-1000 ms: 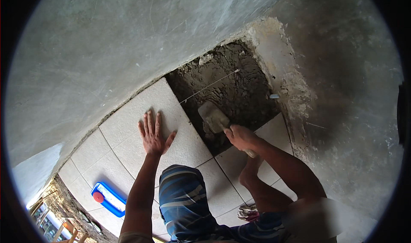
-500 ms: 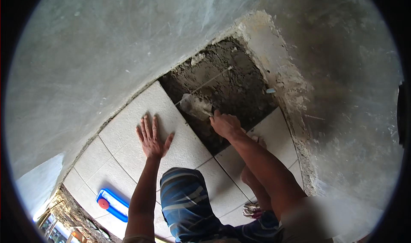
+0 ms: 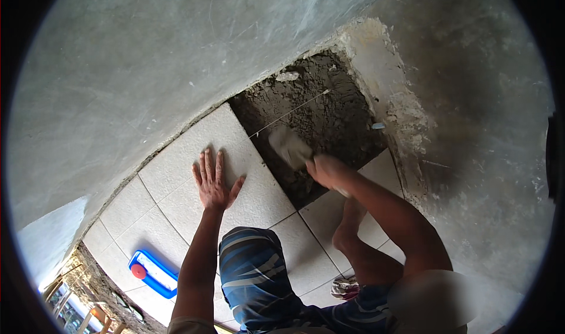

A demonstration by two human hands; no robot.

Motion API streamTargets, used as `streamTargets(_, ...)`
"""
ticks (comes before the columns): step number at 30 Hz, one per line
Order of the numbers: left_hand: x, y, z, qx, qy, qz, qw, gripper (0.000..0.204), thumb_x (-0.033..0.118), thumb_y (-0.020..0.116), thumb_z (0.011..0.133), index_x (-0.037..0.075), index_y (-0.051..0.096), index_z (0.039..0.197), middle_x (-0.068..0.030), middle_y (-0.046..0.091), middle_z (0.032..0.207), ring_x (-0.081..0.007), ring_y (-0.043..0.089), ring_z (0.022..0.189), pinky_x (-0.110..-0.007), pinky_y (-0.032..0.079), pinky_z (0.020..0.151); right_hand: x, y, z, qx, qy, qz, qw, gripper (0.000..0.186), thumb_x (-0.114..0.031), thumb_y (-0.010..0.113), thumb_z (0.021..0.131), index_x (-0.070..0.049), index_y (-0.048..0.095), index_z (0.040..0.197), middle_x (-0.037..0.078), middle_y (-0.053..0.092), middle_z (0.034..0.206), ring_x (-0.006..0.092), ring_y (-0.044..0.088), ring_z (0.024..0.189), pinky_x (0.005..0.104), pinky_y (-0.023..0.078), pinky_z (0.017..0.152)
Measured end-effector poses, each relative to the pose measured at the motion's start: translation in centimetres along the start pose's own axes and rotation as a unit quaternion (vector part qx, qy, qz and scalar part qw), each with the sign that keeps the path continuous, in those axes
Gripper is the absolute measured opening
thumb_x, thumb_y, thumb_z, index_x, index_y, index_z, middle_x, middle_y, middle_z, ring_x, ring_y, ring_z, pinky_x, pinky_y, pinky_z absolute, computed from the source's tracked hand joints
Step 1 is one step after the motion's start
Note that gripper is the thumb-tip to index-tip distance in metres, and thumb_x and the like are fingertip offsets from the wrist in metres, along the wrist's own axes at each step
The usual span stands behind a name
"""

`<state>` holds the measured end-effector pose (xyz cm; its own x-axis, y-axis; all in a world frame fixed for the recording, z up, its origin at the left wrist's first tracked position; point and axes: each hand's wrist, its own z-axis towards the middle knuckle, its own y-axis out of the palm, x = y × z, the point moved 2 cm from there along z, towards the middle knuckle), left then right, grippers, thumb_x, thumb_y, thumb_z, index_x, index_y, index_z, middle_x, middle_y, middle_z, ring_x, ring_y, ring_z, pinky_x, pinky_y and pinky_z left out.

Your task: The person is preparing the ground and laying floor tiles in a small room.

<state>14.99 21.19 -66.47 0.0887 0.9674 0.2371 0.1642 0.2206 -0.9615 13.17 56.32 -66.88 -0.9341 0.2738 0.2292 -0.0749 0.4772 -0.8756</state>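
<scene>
My left hand point(image 3: 215, 187) lies flat with its fingers spread on a large pale, rough-faced floor tile point(image 3: 259, 187). My right hand point(image 3: 329, 172) is wrapped round the handle of a trowel, whose grey blade point(image 3: 288, 147) is smeared by motion. That blade is over the dark wet mortar point(image 3: 315, 119) filling the untiled corner; whether it touches the mortar I cannot tell. A thin string point(image 3: 291, 111) runs across the mortar from the tile's edge.
Bare grey walls point(image 3: 147, 81) close in the corner, with rough, broken plaster point(image 3: 394, 92) along the right side. A blue frame-like tool with a red knob point(image 3: 154, 274) rests on the tiles at lower left. Near my foot is a crumpled patterned cloth point(image 3: 345, 288).
My right hand and the trowel have moved to the right and slightly nearer me, and the blade has turned. My left hand stays flat on the tile. The view has shifted a little.
</scene>
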Motion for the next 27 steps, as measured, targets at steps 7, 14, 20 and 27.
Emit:
streamTargets(7, -0.3, 0.1, 0.0, 0.016, 0.005, 0.008, 1.000, 0.102, 0.068, 0.063, 0.084, 0.019, 0.019, 0.162, -0.0176, 0.014, 0.168, -0.0341, 0.009, 0.157, -0.057, 0.004, 0.124, 6.6, -0.2, -7.1, -0.132, 0.498, 0.340, 0.787, 0.038, -0.043, 0.054, 0.099, -0.006, 0.062, 0.096, 0.022, 0.072, 0.082, 0.0429, 0.071, 0.081, 0.0544, 0.057, 0.074)
streamTargets(14, 0.7, 0.2, 0.6, 0.024, 0.009, 0.004, 1.000, 0.101, 0.066, 0.062, 0.085, 0.015, 0.021, 0.162, -0.0180, 0.014, 0.168, -0.0353, 0.010, 0.156, -0.056, 0.006, 0.125, 7.0, 2.9, -6.4, -0.059, 0.587, 0.499, 0.635, 0.043, -0.042, 0.051, 0.102, -0.001, 0.064, 0.098, 0.023, 0.068, 0.073, 0.0387, 0.071, 0.070, 0.0494, 0.057, 0.064)
streamTargets(20, 0.0, -0.3, -0.1, 0.020, -0.004, 0.005, 1.000, 0.102, 0.065, 0.063, 0.085, 0.016, 0.018, 0.162, -0.0175, 0.013, 0.168, -0.0340, 0.007, 0.157, -0.055, 0.004, 0.125, -1.0, -0.2, -5.4, -0.076, 0.344, 0.418, 0.837, 0.051, -0.041, 0.046, 0.103, 0.005, 0.065, 0.092, 0.030, 0.066, 0.082, 0.0408, 0.070, 0.082, 0.0521, 0.055, 0.072)
streamTargets(27, -0.7, -1.0, -0.3, -0.011, -0.024, 0.009, 1.000, 0.105, 0.063, 0.067, 0.083, 0.016, 0.017, 0.163, -0.0183, 0.011, 0.169, -0.0334, 0.005, 0.157, -0.055, 0.002, 0.125, 4.6, 0.9, -10.0, 0.036, 0.616, 0.524, 0.587, 0.054, -0.043, 0.042, 0.104, 0.006, 0.064, 0.102, 0.032, 0.066, 0.095, 0.0499, 0.064, 0.094, 0.0571, 0.051, 0.079)
